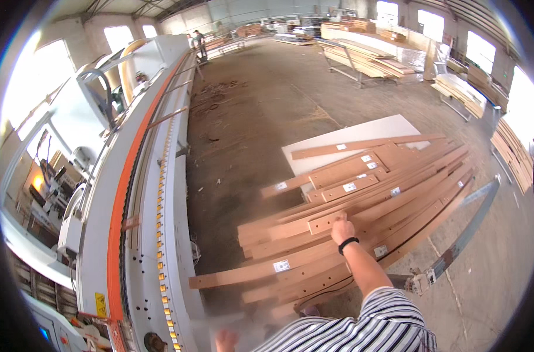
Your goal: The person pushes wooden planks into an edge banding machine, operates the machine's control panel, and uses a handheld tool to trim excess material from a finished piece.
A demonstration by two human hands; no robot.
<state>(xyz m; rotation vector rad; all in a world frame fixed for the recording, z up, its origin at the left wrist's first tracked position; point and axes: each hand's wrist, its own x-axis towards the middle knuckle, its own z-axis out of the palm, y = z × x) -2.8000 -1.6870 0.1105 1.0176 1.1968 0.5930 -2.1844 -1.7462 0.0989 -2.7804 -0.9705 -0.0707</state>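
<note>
My right hand (342, 229), with a black band on its wrist, reaches over a spread of brown wooden boards (314, 258). Its fingers are closed at the right end of a short wooden board (320, 224) with small holes, which lies across longer ones. Low in the view, my left hand (226, 340) is smeared by motion beside the machine's edge, so its fingers do not show clearly. Several boards carry white labels (281, 266) or drilled holes. Beneath the far boards lies a large pale panel (390, 128).
Along my left runs a long white machine (146, 205) with an orange strip and a row of yellow pieces. A metal frame (475, 234) stands right of the boards. Stacked panels (367, 58) rest on stands farther off. A person (200, 44) stands at the machine's far end.
</note>
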